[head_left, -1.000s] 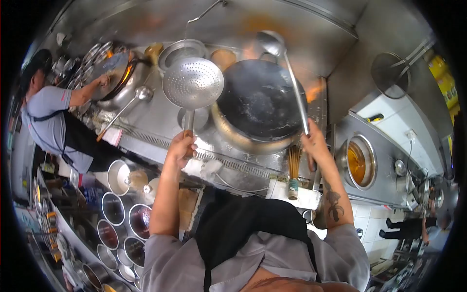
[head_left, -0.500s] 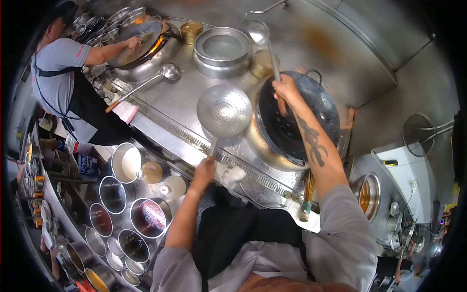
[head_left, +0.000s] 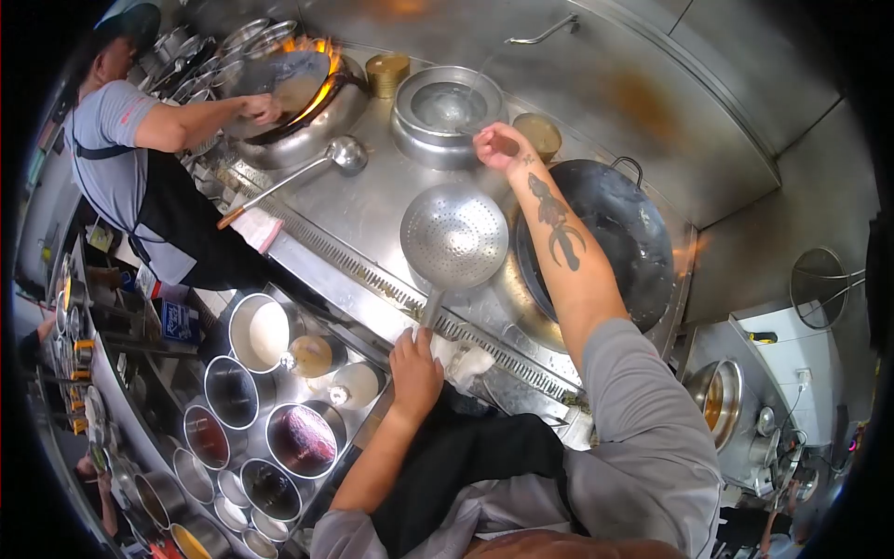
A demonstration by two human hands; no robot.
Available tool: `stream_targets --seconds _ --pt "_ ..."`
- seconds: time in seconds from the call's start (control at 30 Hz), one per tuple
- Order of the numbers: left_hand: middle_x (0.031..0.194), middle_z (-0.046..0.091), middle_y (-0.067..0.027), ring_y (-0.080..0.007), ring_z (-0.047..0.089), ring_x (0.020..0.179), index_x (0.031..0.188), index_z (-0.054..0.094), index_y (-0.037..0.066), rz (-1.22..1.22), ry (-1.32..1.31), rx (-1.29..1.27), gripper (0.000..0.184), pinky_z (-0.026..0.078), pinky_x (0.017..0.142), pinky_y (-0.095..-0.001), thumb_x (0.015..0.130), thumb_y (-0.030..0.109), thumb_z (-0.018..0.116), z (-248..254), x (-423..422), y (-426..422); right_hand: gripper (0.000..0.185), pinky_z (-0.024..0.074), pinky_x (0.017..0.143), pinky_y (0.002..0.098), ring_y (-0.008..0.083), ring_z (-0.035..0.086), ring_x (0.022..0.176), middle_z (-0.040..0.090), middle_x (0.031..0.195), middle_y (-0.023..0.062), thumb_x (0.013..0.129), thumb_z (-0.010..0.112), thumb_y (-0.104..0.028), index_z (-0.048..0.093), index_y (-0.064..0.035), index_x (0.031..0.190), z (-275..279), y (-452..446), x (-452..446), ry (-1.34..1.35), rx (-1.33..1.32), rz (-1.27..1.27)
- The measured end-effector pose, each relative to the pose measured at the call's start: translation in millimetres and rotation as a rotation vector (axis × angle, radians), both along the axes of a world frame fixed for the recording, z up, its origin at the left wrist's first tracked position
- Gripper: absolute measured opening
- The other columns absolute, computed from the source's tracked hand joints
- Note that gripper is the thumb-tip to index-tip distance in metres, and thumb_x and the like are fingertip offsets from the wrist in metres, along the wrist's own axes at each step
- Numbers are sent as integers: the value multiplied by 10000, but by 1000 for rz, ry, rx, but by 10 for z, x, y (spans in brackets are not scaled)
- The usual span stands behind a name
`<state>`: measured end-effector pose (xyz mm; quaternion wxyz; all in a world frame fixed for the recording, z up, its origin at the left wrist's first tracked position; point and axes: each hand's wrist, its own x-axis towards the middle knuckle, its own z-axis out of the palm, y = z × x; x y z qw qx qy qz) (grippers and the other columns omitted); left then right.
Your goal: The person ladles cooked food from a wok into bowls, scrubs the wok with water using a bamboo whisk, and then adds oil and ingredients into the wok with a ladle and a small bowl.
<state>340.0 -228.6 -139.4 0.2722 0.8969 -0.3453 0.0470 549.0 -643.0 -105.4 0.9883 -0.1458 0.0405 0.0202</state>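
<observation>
My right hand [head_left: 507, 147] is closed around the wooden-ended handle of a ladle, reaching to the near rim of a round metal water pot [head_left: 407, 119]. The ladle's bowl is hard to make out at the water. A large perforated strainer [head_left: 454, 235] lies on the steel range top, left of a black wok [head_left: 619, 247]. My left hand [head_left: 416, 377] is at the near end of the strainer's handle, its fingers closed over it; the grip is partly hidden. Beside that hand lies a crumpled white cloth [head_left: 470, 365].
At the left a co-worker [head_left: 116, 168] handles a wok [head_left: 289, 84] over flames. Another ladle [head_left: 347, 155] rests on the range. Several metal pots, including one of white contents [head_left: 261, 334], stand lower left. A tap [head_left: 545, 35] runs above the water pot.
My right hand has swung left from above the black wok to the water pot, lowering the ladle. My left hand has slid back along the strainer's handle. The view has shifted; the co-worker's flames are higher.
</observation>
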Motion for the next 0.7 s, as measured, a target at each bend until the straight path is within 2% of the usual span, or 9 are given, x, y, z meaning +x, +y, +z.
stream_targets --seconds 0.03,0.13,0.17,0.3,0.37,0.43,0.5,0.6,0.7 --pt "1092 549 -293 -441 543 970 1241 471 -48 -18 -30 -45 504 435 873 -509 777 51 639 61 35 -39 89 428 654 320 175 558 812 547 825 68 834 640 -77 597 -1 815 -138 -204 93 -6 75 109" --pt "1109 548 -285 -443 541 1014 1214 493 -60 -88 124 -248 475 445 886 -487 781 52 654 -29 318 -230 162 412 556 287 110 557 644 479 779 28 889 489 -80 435 43 979 61 -234 -326 25 43 -17" --pt "1094 569 -284 -441 552 1015 1156 538 -69 -115 145 -311 371 452 892 -468 818 51 633 130 416 -328 241 419 545 286 107 555 636 484 799 35 896 475 -73 417 97 1056 111 -254 -511 -31 60 21" --pt "990 630 -255 -384 612 888 1050 607 -58 -181 182 -534 256 489 793 -450 910 154 588 148 1022 -1148 389 437 546 297 107 545 621 486 835 41 915 436 -84 359 137 1225 828 -58 -1674 37 21 12" --pt "952 636 -187 -279 622 850 1071 604 -15 -126 769 -517 291 508 734 -401 937 237 548 391 1338 -1785 451 446 553 303 106 535 603 486 852 44 923 420 -90 324 137 1301 982 -27 -2210 -30 63 43" --pt "929 625 -125 -207 606 824 1094 592 32 -192 1318 -916 308 512 704 -359 941 289 519 297 1478 -2695 453 445 544 294 106 528 592 484 856 46 925 410 -94 331 109 1321 1246 74 -2991 -12 61 20" --pt "922 607 -136 -239 603 818 1036 569 32 -38 1566 -871 283 517 705 -414 913 286 546 119 1534 -3272 437 427 505 275 98 516 571 494 845 40 919 427 -106 367 80 1310 1433 205 -3508 43 11 -17" --pt "910 601 -154 -257 607 823 1008 566 15 -9 1640 -784 254 517 740 -455 906 247 544 -24 1223 -3797 405 387 429 241 80 491 531 519 819 28 899 475 -121 433 44 1267 1583 309 -4093 182 -149 -119" --pt "829 593 -132 -239 599 662 1003 569 -32 -24 1634 -645 168 530 591 -382 891 74 504 60 831 -4089 410 367 403 233 83 461 465 536 769 36 866 503 -87 457 16 1260 1732 393 -4521 367 -392 -211"
